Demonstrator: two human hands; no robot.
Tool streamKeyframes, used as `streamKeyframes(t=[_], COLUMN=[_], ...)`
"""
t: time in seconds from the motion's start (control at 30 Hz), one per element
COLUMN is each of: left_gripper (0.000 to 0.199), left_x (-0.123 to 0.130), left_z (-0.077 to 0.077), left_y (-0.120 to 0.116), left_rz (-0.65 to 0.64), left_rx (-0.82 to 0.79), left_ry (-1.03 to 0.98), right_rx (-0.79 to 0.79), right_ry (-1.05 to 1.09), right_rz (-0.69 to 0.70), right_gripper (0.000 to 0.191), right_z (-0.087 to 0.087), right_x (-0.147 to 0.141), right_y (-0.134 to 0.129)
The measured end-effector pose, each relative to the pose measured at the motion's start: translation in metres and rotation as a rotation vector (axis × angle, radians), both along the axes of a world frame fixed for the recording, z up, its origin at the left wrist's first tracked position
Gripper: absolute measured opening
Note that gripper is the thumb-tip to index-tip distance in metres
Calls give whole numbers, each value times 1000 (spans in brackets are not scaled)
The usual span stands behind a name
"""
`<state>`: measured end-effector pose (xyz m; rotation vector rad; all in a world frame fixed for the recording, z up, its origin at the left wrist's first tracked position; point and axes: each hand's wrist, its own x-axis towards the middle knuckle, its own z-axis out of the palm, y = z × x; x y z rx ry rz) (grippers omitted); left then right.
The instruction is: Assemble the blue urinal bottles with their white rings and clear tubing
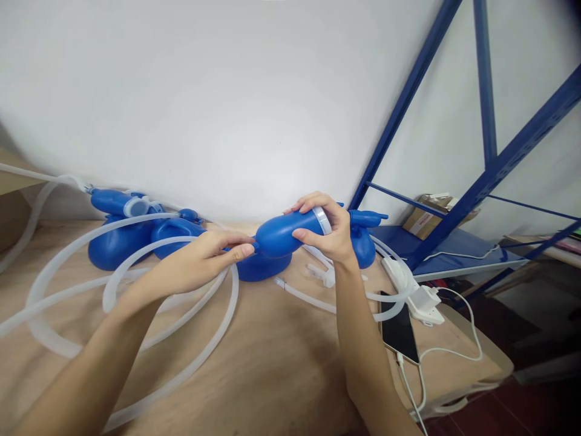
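My right hand [336, 233] is wrapped round a blue bottle-shaped piece [279, 235] near its white collar [322, 220], thumb in front and fingers over the top. The piece lies sideways in the air, its narrow end to the left. At that end my left hand [211, 254] pinches the small blue tip between thumb and fingers. Just below and behind sits a rounded blue base [267, 268], partly covered by the held piece. Translucent hose [229, 315] loops over the table under and around my left forearm.
Similar blue units [113, 239] stand by the wall at left, another [363, 242] at right. A clear connector [327, 277] and thin tube [308, 301] lie mid-table. A phone [399, 333], white power strip [424, 303] and cables are at right, beside a blue metal rack [454, 206].
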<state>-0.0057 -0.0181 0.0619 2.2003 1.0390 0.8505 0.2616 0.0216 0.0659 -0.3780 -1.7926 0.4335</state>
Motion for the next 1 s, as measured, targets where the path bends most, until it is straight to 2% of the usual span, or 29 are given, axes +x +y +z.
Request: streamKeyframes(t=[0.17,0.27,0.4,0.53,0.73,0.87,0.93,1.0], left_gripper=[43,43,46,54,65,68,67,63], left_x=[18,21,19,20,29,26,21,14], left_z=[0,-8,-19,-21,-23,-30,-31,-26], left_y=[-8,-1,8,7,5,16,20,20], left_rz=[163,228,379,398,358,423,449,395], left_rx=[231,325,433,449,405,312,302,326], left_ry=[67,131,220,206,67,29,50,61], right_rx=[15,13,-12,23,107,239,310,314], right_ry=[90,142,155,145,123,74,142,195], right_rz=[-93,-152,-165,-176,-155,-181,-223,-239], right_gripper=[35,37,42,41,35,29,26,22], right_z=[2,1,2,1,1,7,12,15], right_x=[-13,-17,-18,-16,-12,-7,-4,-1], right_y=[-9,-11,-9,-8,-9,-21,-30,-36])
